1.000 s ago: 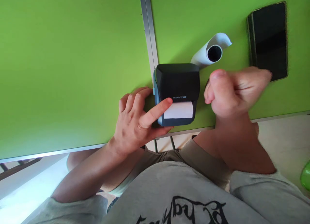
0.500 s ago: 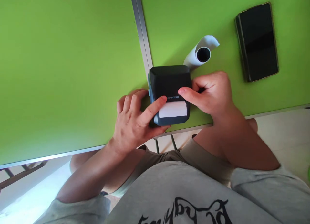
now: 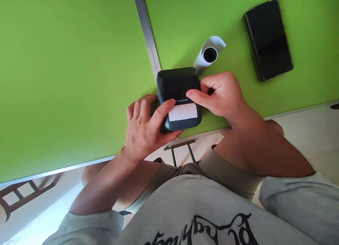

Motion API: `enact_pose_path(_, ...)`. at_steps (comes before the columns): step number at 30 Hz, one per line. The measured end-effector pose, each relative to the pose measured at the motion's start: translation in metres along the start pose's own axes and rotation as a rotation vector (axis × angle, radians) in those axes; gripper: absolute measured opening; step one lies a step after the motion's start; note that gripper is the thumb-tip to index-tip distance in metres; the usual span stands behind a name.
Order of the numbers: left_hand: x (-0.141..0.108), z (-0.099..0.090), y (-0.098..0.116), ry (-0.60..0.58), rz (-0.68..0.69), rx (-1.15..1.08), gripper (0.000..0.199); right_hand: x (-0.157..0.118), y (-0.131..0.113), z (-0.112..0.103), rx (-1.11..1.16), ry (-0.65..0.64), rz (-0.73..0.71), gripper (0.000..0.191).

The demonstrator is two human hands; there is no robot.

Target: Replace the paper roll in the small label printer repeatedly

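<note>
A small dark label printer (image 3: 178, 84) sits near the table's front edge, with a strip of white paper (image 3: 183, 112) lying at its front slot. My left hand (image 3: 144, 126) grips the printer's left side. Its index finger rests on the top beside the lettering, its thumb lies along the front, and the other fingertips are hidden behind the side. My right hand (image 3: 222, 94) holds the right side, thumb on the lid and curled fingers against the edge. Just behind the printer stands a roll of white paper (image 3: 202, 59) with a black core and a loose end.
A black smartphone (image 3: 270, 40) lies on something dark at the right of the green table (image 3: 71, 68). A metal seam strip (image 3: 147, 29) runs between the two table panels. Below the front edge are my legs and part of a stool frame (image 3: 182, 144).
The view has shifted slightly, so the printer, roll and phone appear a little further left and higher. Both hands keep the same hold on the printer.
</note>
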State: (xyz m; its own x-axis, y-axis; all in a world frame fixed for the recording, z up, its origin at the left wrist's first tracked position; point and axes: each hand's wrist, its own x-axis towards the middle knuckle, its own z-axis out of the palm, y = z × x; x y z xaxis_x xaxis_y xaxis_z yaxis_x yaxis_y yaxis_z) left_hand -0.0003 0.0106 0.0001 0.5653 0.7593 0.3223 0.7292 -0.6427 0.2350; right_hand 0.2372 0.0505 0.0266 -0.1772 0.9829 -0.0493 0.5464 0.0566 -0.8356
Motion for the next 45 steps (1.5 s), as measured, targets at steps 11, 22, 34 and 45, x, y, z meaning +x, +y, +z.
enact_pose_path(11, -0.0017, 0.0012, 0.0007, 0.036, 0.002, 0.003, 0.076, 0.003, 0.0022, -0.002, 0.017, -0.017, -0.021, 0.055)
enact_pose_path(22, -0.0027, -0.0004, 0.0032, -0.01, -0.104, -0.078, 0.094, -0.0004, 0.003, -0.0009, -0.015, -0.009, -0.087, 0.07)
enact_pose_path(34, -0.0043, -0.0042, 0.0, -0.026, 0.006, -0.025, 0.079, 0.0009, 0.0025, -0.0011, -0.021, 0.017, -0.113, 0.065)
enact_pose_path(45, -0.0006, -0.0035, 0.0027, 0.005, -0.049, -0.041, 0.069, -0.0026, 0.003, -0.0001, -0.029, 0.014, -0.12, 0.065)
